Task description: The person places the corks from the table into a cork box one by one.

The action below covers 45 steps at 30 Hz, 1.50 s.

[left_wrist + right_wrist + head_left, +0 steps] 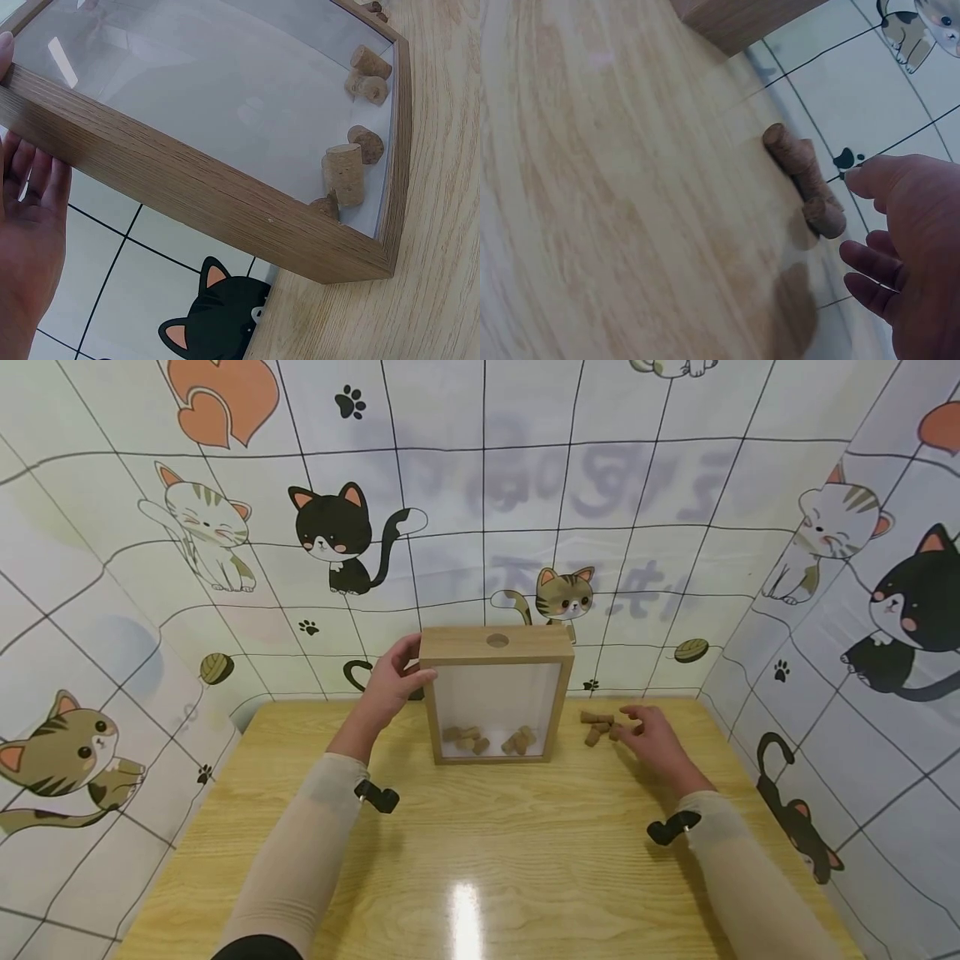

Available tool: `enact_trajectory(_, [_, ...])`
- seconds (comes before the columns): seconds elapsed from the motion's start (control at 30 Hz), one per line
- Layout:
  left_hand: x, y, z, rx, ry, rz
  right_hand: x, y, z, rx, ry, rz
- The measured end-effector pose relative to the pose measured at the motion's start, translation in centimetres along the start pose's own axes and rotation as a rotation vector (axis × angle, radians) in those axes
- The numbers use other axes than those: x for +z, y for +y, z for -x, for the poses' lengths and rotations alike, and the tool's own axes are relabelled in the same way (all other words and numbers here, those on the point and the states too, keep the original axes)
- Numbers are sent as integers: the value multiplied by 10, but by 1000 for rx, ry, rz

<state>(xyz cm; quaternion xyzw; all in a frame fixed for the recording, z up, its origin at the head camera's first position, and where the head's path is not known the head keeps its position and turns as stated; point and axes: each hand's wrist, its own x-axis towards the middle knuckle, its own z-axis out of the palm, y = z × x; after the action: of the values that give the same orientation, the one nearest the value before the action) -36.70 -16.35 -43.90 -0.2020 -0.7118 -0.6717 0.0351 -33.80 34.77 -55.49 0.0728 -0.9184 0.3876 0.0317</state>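
Observation:
A wooden shadow box (461,645) with a clear front and a round hole in its top stands upright on the table. My left hand (384,687) grips its upper left side, thumb at the front and fingers behind the frame. Inside, several corks (346,174) lie in two clusters along the bottom. To the right of the box is a small pile of loose corks (596,718). Just beside that pile hovers my right hand (654,741), fingers apart and loosely bent. In the right wrist view a gap shows between the fingertips and the corks (786,150), with nothing held.
The light wood table (420,860) meets a cat-patterned tiled sheet (450,543) behind and at both sides. Loose corks lie close to the table's back edge. A bright light reflection falls on the table's front.

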Motion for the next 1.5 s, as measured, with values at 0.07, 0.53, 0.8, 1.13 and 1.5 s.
enact_trajectory(0.07, [0, -1, 0, 4, -3, 6, 3, 3, -1, -2, -4, 12])
enact_trajectory(0.53, [-1, -3, 1, 5, 0, 2, 15, 11, -1, 24, 14, 49])
enact_trajectory(0.8, [-2, -3, 1, 6, -6, -11, 20, 16, 0, 18, 61, 54])
enact_trajectory(1.13, [-1, -1, 2, 10, -21, 14, 21, 15, 3, 75, 88, -9])
enact_trajectory(1.5, [-1, 0, 2, -3, -16, 18, 26, 24, 5, 78, 155, -74])
